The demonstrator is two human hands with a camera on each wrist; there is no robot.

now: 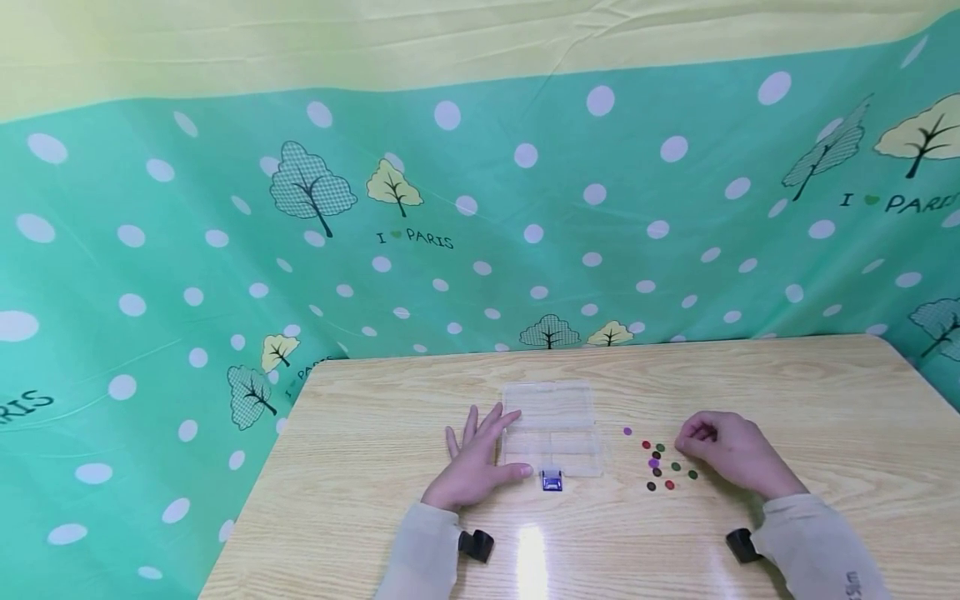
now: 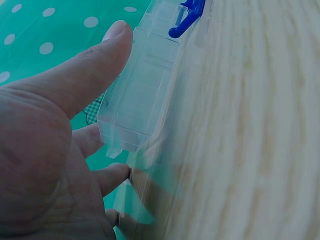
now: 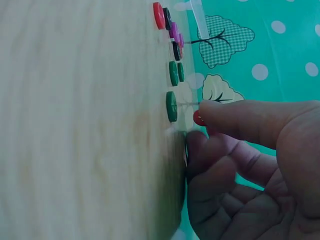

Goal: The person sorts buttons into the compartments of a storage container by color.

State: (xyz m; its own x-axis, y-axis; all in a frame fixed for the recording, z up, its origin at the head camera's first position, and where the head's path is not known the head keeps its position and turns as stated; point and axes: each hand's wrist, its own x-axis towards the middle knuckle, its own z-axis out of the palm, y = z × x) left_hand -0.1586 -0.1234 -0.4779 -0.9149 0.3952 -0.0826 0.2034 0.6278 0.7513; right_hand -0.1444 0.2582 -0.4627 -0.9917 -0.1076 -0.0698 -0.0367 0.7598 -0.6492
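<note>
A clear plastic compartment box [image 1: 576,461] lies on the table with its lid [image 1: 555,404] folded back and a blue latch [image 1: 552,481] at its near edge. My left hand [image 1: 476,468] spreads its fingers at the box's left side. In the left wrist view the thumb is straight alongside the clear wall [image 2: 135,85]. To the right of the loose buttons, my right hand [image 1: 738,454] pinches a small red button [image 3: 199,118] between thumb and finger, its other fingers curled. Nearest to it in the right wrist view is a green button [image 3: 172,106] on the table.
Several small round buttons [image 1: 676,467] in red, green, purple and dark colours lie scattered between the box and my right hand. A single purple one [image 1: 627,432] sits closer to the box. Behind the wooden table [image 1: 360,467] hangs a green dotted cloth [image 1: 480,217].
</note>
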